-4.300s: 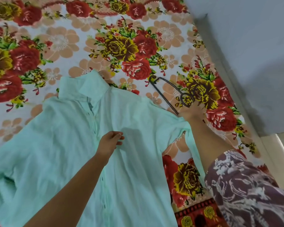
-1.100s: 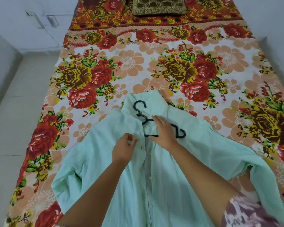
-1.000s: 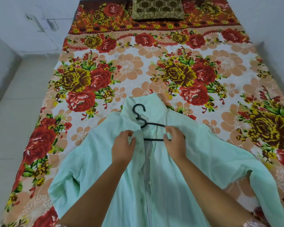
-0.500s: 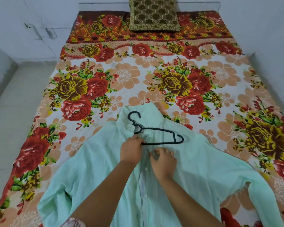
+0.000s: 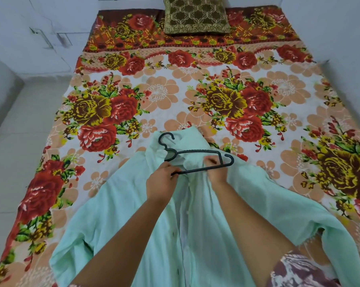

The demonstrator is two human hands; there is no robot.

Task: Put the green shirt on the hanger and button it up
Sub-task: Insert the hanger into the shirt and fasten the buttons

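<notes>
A pale green shirt [image 5: 121, 220] lies face up on the bed, collar pointing away from me, its front open down the middle. A dark plastic hanger [image 5: 197, 154] lies over the collar, hook toward the far left. My left hand [image 5: 160, 183] pinches the left end of the hanger's lower bar. My right hand [image 5: 214, 168] grips the shirt's right front edge just below the collar, lifting the fabric up against the hanger's bar. The hanger's right shoulder sticks out beyond my right hand, on top of the cloth.
The bed [image 5: 175, 96] carries a floral sheet of red and yellow roses. A brown patterned cushion [image 5: 195, 15] stands at its head. A pale tiled floor [image 5: 19, 131] runs along the left side and a wall [image 5: 345, 38] along the right.
My left hand has taken hold of the hanger's left end. My right hand has moved up to the collar and raised the right front edge against the hanger.
</notes>
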